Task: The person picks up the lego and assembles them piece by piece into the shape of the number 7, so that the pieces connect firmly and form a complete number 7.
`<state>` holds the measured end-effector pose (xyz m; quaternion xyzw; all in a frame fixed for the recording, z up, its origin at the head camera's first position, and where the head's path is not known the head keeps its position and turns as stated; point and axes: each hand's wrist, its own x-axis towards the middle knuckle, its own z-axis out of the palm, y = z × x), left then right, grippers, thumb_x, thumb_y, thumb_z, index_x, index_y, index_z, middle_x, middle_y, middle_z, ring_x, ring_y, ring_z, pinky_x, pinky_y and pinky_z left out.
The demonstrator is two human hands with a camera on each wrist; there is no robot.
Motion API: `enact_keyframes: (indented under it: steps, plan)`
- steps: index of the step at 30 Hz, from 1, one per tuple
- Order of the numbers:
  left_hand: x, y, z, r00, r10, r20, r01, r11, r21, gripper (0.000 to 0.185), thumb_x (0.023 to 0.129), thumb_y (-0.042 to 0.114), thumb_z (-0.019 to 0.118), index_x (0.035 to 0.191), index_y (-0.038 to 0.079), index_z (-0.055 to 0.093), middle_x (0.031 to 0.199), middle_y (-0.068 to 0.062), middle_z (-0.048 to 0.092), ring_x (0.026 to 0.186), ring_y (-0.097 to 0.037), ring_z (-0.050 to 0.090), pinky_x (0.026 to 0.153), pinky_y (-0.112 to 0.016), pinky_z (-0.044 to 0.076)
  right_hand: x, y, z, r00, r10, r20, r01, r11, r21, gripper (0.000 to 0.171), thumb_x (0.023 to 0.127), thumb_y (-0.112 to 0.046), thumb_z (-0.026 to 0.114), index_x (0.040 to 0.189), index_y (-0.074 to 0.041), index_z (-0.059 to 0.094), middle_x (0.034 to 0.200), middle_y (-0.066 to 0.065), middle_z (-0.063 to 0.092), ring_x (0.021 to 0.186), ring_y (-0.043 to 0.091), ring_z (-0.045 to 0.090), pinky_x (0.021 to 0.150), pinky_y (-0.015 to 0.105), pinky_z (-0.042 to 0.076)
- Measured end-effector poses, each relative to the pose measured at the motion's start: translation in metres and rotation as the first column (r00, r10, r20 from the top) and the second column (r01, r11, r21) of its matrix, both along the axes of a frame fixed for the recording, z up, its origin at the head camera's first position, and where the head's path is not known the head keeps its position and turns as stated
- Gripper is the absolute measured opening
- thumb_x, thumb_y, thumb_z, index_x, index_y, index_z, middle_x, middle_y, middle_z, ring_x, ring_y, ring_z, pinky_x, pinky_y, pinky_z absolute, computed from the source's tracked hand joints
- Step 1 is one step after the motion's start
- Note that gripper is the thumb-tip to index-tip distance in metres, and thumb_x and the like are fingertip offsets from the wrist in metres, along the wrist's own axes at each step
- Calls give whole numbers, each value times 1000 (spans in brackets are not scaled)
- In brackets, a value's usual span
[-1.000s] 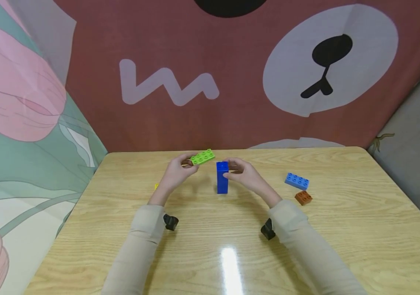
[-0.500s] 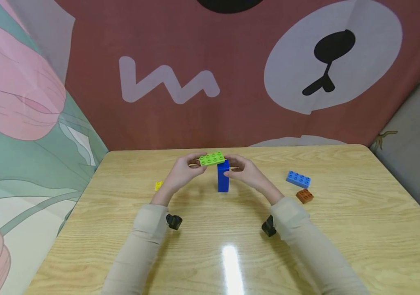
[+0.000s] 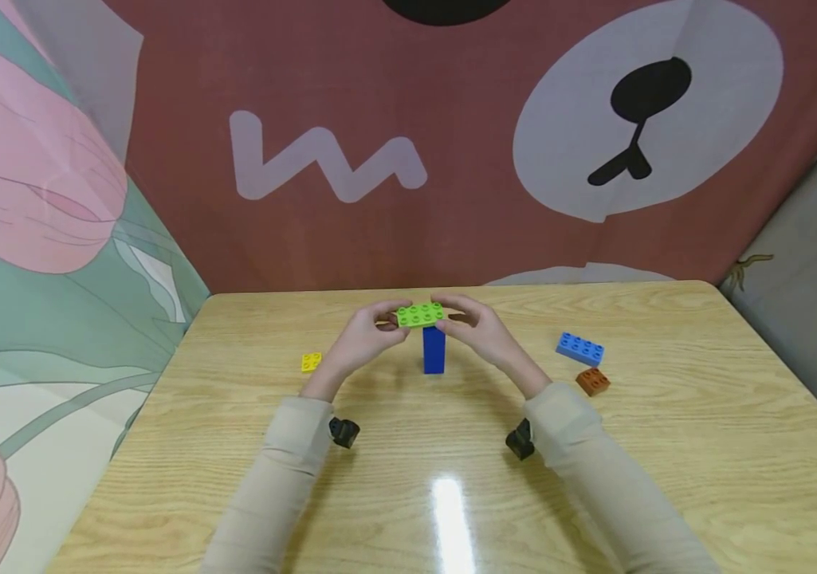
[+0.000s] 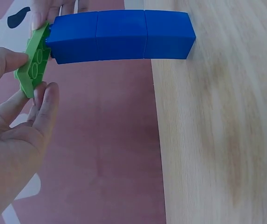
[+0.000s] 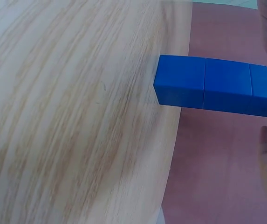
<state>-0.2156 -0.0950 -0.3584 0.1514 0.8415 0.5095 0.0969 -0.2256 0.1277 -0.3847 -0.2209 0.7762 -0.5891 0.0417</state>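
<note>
Above the wooden table (image 3: pixel 595 462), both hands' fingers (image 3: pixel 386 317) pinch the green plate (image 3: pixel 420 314) atop the blue tower (image 3: pixel 434 351).

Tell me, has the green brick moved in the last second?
Yes. The green brick moved right, from beside the blue tower to on top of it.

The head view looks forward and down across the table (image 3: pixel 666 446) from above. Each wrist view sits close and low beside the blue tower (image 3: pixel 434 351), rotated so the tower (image 4: pixel 119 35) lies sideways (image 5: pixel 217 88). All three views share the tower.
</note>
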Motion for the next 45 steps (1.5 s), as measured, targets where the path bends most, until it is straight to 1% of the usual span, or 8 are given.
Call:
enact_keyframes:
  steps: [7,11,18,26,31,37,41,45]
  plan:
    - [-3,1,-5,1000,-7,2,7,1000,16,50,92,14,61,140,13,48,130,-11,55,116,-27,56,94,-37,54,0,-1,0,1000,-21,17,21,999,27,45,96,-19,58,138,-6,49,140,15,51,128,33,49,108,49,41]
    - [-3,6,-8,994,-25,-108,25,1000,3,49,91,15,64,138,7,50,135,-13,53,122,-30,53,103,-45,48,1,-1,-1,998,-45,46,43,998,43,45,96,-22,58,138,-10,50,139,13,53,126,33,51,103,48,47]
    - [-1,14,-16,918,-39,-395,-15,991,-133,37,90,17,67,125,8,63,130,-14,58,124,-31,53,106,-49,44,3,-2,-1,997,-46,63,45,999,17,48,95,-22,59,140,-7,48,138,16,53,127,33,52,103,44,49]
    - [1,18,-16,864,-75,-497,-15,985,-174,31,90,12,65,121,6,66,126,-16,59,119,-32,56,100,-46,49,5,-3,0,994,-41,103,45,998,-33,46,95,-16,59,138,-4,48,143,18,47,134,33,46,106,47,44]
    - [3,19,-14,832,-109,-544,-37,968,-249,30,90,13,64,120,8,67,125,-15,60,116,-31,57,95,-43,52,6,-5,-7,985,-97,-141,106,993,54,41,93,-16,63,132,-5,55,135,17,55,126,33,53,103,48,47]
    - [4,17,-15,768,-151,-622,-64,949,-310,29,89,13,66,118,11,69,122,-14,62,112,-30,60,93,-39,54,6,-7,-17,761,-98,-641,246,958,146,33,83,-5,71,116,0,67,121,17,65,113,32,62,96,45,52]
    - [3,16,-17,689,-193,-699,-102,929,-357,30,88,13,67,118,12,69,122,-13,64,112,-29,61,95,-37,53,6,-7,-20,616,-59,-785,299,940,163,35,79,-2,74,114,2,67,117,19,67,107,32,65,88,39,56]
    - [2,15,-18,600,-245,-762,-132,909,-396,32,88,13,67,120,12,67,124,-11,65,115,-26,62,100,-35,51,5,-6,-21,546,-39,-837,331,928,173,37,78,-2,75,113,3,67,115,19,67,105,31,66,87,37,57]
